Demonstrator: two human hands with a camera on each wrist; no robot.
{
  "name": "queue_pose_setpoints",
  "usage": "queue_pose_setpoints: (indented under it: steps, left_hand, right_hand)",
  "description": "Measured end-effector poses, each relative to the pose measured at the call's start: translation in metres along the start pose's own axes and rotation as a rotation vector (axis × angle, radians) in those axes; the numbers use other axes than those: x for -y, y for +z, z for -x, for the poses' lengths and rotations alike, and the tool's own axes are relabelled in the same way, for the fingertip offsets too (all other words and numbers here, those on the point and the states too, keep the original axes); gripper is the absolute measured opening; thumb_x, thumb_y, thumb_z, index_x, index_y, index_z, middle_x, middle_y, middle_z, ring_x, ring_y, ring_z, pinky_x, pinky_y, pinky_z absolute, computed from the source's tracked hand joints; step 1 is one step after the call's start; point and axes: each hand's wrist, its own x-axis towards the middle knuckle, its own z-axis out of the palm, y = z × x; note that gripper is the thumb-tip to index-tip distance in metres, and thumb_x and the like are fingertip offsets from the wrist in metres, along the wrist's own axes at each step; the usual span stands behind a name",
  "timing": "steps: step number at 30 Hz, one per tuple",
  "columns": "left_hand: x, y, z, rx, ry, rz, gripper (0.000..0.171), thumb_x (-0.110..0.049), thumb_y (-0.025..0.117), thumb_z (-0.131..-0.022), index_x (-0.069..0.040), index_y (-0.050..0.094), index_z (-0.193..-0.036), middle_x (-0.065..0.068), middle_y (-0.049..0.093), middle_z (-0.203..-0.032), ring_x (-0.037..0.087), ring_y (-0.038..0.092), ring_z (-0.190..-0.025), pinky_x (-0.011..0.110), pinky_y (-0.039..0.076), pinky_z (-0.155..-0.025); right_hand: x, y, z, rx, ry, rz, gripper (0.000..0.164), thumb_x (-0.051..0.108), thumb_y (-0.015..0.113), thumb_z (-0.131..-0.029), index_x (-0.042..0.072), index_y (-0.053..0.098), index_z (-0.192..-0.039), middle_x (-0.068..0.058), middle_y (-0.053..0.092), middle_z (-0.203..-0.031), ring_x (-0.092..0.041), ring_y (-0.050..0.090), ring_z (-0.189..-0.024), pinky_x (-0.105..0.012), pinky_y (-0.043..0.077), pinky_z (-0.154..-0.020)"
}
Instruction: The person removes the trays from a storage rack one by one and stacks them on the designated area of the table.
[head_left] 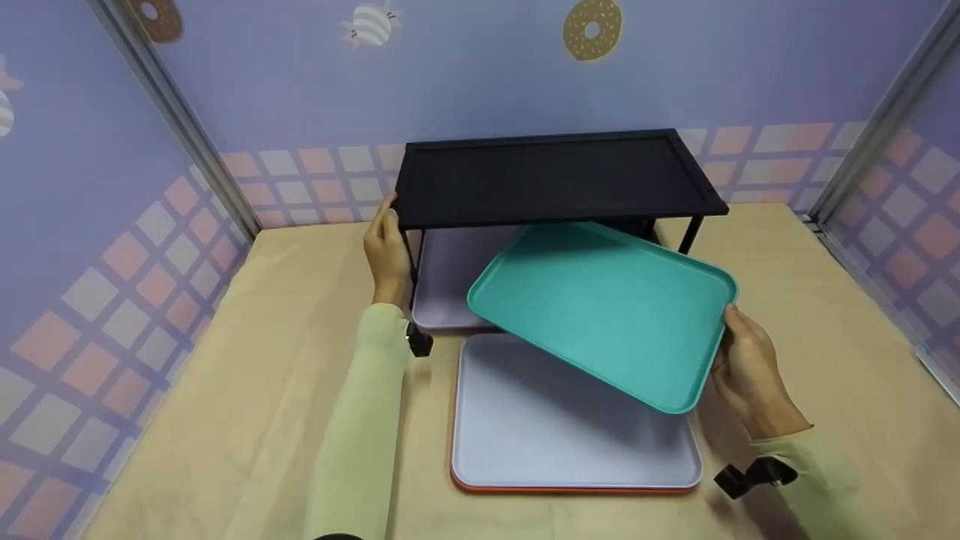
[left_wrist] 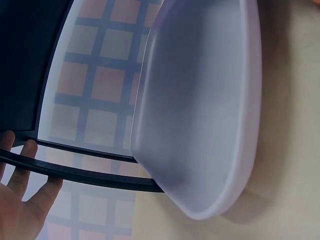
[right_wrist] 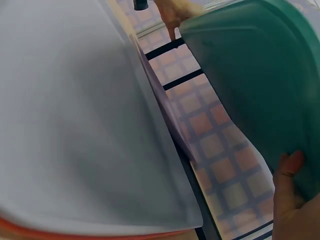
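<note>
My right hand (head_left: 746, 367) grips a teal tray (head_left: 607, 307) at its right edge. The tray is held aslant, its far edge under the top of a black rack (head_left: 555, 180). The right wrist view gives the tray's underside (right_wrist: 260, 75), with a digit of that hand against it. At the rack's left side, my left hand (head_left: 388, 255) touches the frame with fairly straight fingers (left_wrist: 45, 197). Beneath the rack lies a lilac tray (head_left: 450, 300), partly covered by the teal one. In front, a pale blue tray (head_left: 570, 442) is stacked on an orange tray (head_left: 570, 491).
Behind the rack stands a patterned wall (head_left: 480, 82), with more panels to the left and right. Metal posts (head_left: 180, 120) mark the corners. A beige cloth (head_left: 247, 375) covers the table around the trays.
</note>
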Motion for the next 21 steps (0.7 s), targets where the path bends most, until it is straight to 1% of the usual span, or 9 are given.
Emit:
queue_pose_setpoints:
  steps: [5, 7, 11, 14, 15, 16, 18, 20, 21]
  left_hand:
    - [0.0016, 0.0002, -0.0003, -0.001, 0.001, 0.002, 0.043, -0.023, 0.036, -0.111, -0.015, 0.059, -0.147, -0.004, 0.032, -0.062, 0.004, 0.019, -0.047, 0.022, 0.021, -0.051]
    - [0.002, 0.0006, -0.0004, -0.003, 0.004, 0.008, 0.043, -0.022, 0.036, -0.111, -0.015, 0.059, -0.147, -0.002, 0.038, -0.067, 0.004, 0.019, -0.048, 0.022, 0.021, -0.052]
    - [0.0023, 0.0011, -0.0005, -0.005, 0.016, 0.013, 0.044, -0.022, 0.035, -0.111, -0.013, 0.058, -0.147, -0.003, 0.04, -0.066, 0.004, 0.019, -0.047, 0.022, 0.021, -0.051]
    - [0.0021, 0.0009, -0.0004, -0.003, 0.021, 0.015, 0.044, -0.022, 0.035, -0.111, -0.012, 0.058, -0.147, -0.005, 0.036, -0.061, 0.003, 0.019, -0.045, 0.022, 0.02, -0.049]
    - [0.0019, 0.0005, -0.0005, 0.001, 0.019, 0.017, 0.044, -0.022, 0.035, -0.111, -0.013, 0.057, -0.147, -0.004, 0.041, -0.064, 0.002, 0.019, -0.045, 0.021, 0.02, -0.049]
    - [-0.0035, -0.0004, 0.0015, 0.009, 0.01, 0.02, 0.044, -0.021, 0.035, -0.111, -0.012, 0.057, -0.148, -0.001, 0.046, -0.068, 0.001, 0.019, -0.044, 0.021, 0.02, -0.048]
    - [-0.0037, -0.0007, 0.0016, 0.012, 0.008, 0.021, 0.044, -0.021, 0.034, -0.111, -0.011, 0.056, -0.148, 0.005, 0.052, -0.078, 0.001, 0.019, -0.044, 0.021, 0.02, -0.048]
    - [-0.0041, -0.0008, 0.0018, 0.016, -0.002, 0.023, 0.044, -0.022, 0.034, -0.112, -0.013, 0.056, -0.148, 0.011, 0.065, -0.104, 0.002, 0.019, -0.044, 0.021, 0.02, -0.048]
    - [-0.004, -0.0008, 0.0019, 0.015, -0.007, 0.019, 0.044, -0.021, 0.034, -0.112, -0.013, 0.056, -0.149, 0.013, 0.066, -0.113, 0.002, 0.019, -0.044, 0.021, 0.021, -0.049]
  right_hand:
    - [-0.0001, -0.0011, 0.0029, -0.003, 0.021, 0.032, 0.078, 0.045, 0.036, -0.109, -0.001, 0.002, -0.162, 0.006, 0.04, -0.141, 0.0, 0.048, -0.127, -0.018, 0.045, -0.102]
    - [-0.0007, -0.0016, 0.0036, -0.008, 0.029, 0.05, 0.073, 0.046, 0.036, -0.109, 0.001, 0.01, -0.161, 0.005, 0.042, -0.14, -0.001, 0.049, -0.126, -0.018, 0.045, -0.101]
    - [-0.002, -0.0025, 0.0041, -0.004, 0.036, 0.089, 0.06, 0.046, 0.037, -0.109, 0.006, 0.027, -0.152, 0.004, 0.048, -0.134, -0.005, 0.053, -0.122, -0.021, 0.048, -0.099]
    - [-0.0021, -0.0024, 0.0045, 0.005, 0.048, 0.123, 0.058, 0.048, 0.037, -0.109, 0.007, 0.03, -0.15, 0.004, 0.051, -0.132, -0.006, 0.055, -0.121, -0.023, 0.049, -0.098]
    - [-0.0017, -0.0021, 0.0048, 0.008, 0.056, 0.141, 0.061, 0.049, 0.036, -0.108, 0.007, 0.028, -0.152, 0.004, 0.05, -0.133, -0.007, 0.055, -0.121, -0.024, 0.049, -0.098]
    - [-0.0013, -0.0016, 0.0052, 0.01, 0.063, 0.158, 0.065, 0.05, 0.036, -0.108, 0.005, 0.024, -0.155, 0.004, 0.048, -0.134, -0.007, 0.054, -0.122, -0.024, 0.049, -0.099]
    - [-0.0008, -0.0004, 0.006, 0.01, 0.073, 0.178, 0.068, 0.051, 0.036, -0.108, 0.004, 0.022, -0.156, 0.004, 0.049, -0.134, -0.007, 0.054, -0.122, -0.025, 0.049, -0.099]
    - [-0.0006, 0.001, 0.0068, 0.009, 0.084, 0.199, 0.07, 0.052, 0.037, -0.107, 0.004, 0.021, -0.156, 0.004, 0.049, -0.133, -0.007, 0.054, -0.121, -0.025, 0.049, -0.098]
    - [-0.0006, 0.0016, 0.0073, 0.004, 0.086, 0.203, 0.07, 0.052, 0.038, -0.107, 0.004, 0.022, -0.156, 0.004, 0.051, -0.131, -0.008, 0.055, -0.119, -0.025, 0.049, -0.098]
